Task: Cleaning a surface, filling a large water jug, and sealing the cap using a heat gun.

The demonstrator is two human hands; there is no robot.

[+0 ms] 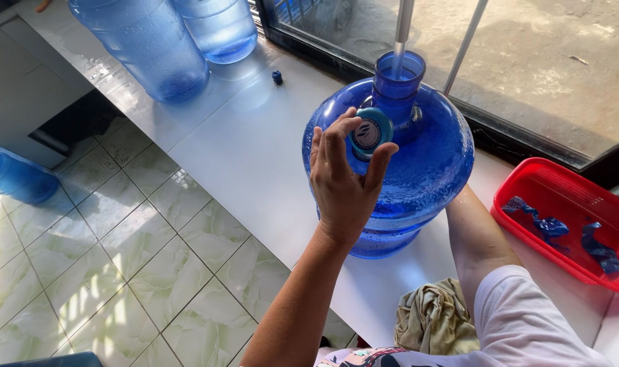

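Left hand (342, 183) pinching round teal cap (368, 132), ribbed blue jug (418, 163)

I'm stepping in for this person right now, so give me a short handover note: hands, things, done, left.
Left hand: holds a teal cap in its fingertips, beside the neck of the big blue water jug.
Right hand: hidden behind the jug; only the forearm shows against its side.
The jug stands on the white counter; a tube runs into its open neck.
Done: jug looks about full.
Left: the tube is still in, the cap not yet on.
Nearby: red basket, rag.
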